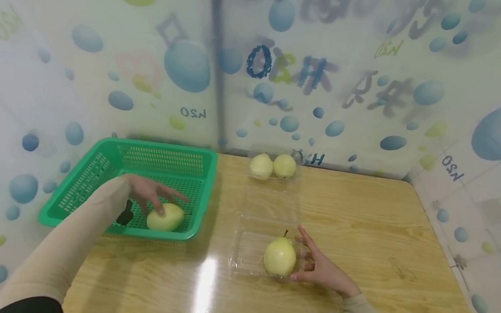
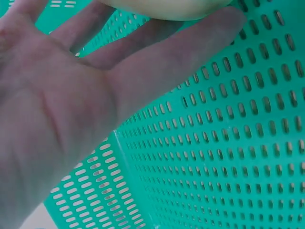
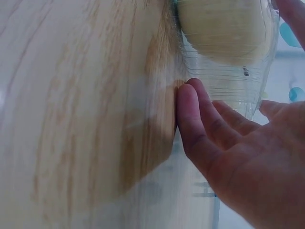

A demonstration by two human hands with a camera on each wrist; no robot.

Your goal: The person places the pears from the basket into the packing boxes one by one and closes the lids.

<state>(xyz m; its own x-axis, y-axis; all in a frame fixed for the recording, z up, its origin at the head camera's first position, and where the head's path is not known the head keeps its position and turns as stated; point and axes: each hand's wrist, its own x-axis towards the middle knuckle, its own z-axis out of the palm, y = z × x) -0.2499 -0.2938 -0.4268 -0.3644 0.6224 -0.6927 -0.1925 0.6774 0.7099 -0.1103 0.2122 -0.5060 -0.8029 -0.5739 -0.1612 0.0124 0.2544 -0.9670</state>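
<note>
In the head view my left hand (image 1: 150, 195) reaches down into a green plastic basket (image 1: 204, 192), its fingers spread over a pale yellow-green pear (image 1: 166, 217). The left wrist view has the pear (image 2: 167, 7) cut off at the top edge, right at my extended fingers. On the table, a clear plastic box (image 1: 246, 255) with its lid (image 1: 271, 203) folded back contains one pear (image 1: 280, 256), stem up. My right hand (image 1: 323, 267) rests against the box's right side, thumb and fingers spread along the wall. The right wrist view shows those fingertips (image 3: 188, 100) touching the clear plastic.
Two more pears (image 1: 273, 167) sit in clear plastic at the table's back edge, near the patterned wall covering (image 1: 353, 101). The wooden table (image 1: 362, 211) extends right of the box. The basket stands at the table's left side.
</note>
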